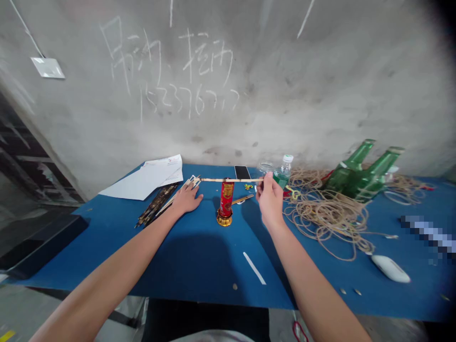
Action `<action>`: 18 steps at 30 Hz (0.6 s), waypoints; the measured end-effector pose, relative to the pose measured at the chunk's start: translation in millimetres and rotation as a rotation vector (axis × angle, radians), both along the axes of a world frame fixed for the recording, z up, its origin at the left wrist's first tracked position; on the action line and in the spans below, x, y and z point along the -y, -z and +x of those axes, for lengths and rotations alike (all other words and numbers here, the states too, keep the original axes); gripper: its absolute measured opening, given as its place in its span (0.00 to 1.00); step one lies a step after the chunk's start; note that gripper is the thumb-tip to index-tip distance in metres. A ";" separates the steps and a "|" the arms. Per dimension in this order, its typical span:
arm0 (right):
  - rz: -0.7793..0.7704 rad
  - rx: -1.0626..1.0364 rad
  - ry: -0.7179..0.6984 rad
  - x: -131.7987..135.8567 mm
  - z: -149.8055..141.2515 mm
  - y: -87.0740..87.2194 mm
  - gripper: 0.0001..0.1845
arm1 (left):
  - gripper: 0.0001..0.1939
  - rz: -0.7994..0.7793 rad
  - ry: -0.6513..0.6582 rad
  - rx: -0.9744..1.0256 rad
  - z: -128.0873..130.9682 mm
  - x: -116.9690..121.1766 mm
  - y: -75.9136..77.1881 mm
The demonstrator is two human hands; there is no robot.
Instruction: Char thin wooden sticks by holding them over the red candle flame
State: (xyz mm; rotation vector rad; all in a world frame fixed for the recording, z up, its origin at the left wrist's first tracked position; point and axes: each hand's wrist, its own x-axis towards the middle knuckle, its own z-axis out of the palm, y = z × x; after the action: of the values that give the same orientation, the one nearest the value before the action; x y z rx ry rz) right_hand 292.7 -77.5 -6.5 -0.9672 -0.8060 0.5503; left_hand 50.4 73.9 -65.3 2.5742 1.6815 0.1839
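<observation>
fingers of the right hand [270,202] pinch the end of a thin wooden stick [231,180], holding it level, its long axis pointing left across the blue table [199,266] and apparently bearing on top of a red cylinder [226,199] on a gilt stand. left hand [185,200] lies open and flat by the stick's far end, seemingly steadying it, just beside a bundle of dark sticks [156,205].

Two hands, one stick: a left hand [187,199] and a right hand [270,199] appeared with one thin wooden stick [231,180] above a blue table [192,266].
The table also carried two green glass bottles [370,173], one plastic water bottle [283,172], one glass jar [265,167], one phone [242,172], one red-and-gold cylinder [226,198], one white computer mouse [390,268] and one white strip [254,268].
</observation>
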 end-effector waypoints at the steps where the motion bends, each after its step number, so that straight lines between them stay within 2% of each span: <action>1: 0.002 0.014 0.002 0.4 -0.1 -0.2 0.32 | 0.36 0.001 0.001 -0.004 0.1 0.0 0.0; 18: -0.022 -0.068 0.072 -4.9 12.3 2.7 0.34 | 0.36 0.020 0.010 -0.011 0.2 -0.7 0.7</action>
State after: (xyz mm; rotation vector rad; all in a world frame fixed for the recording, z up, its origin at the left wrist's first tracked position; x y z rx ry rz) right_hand 304.9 -72.6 -9.2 -0.9886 -0.7034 0.5276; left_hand 50.6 74.6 -66.0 2.6021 1.6785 0.1865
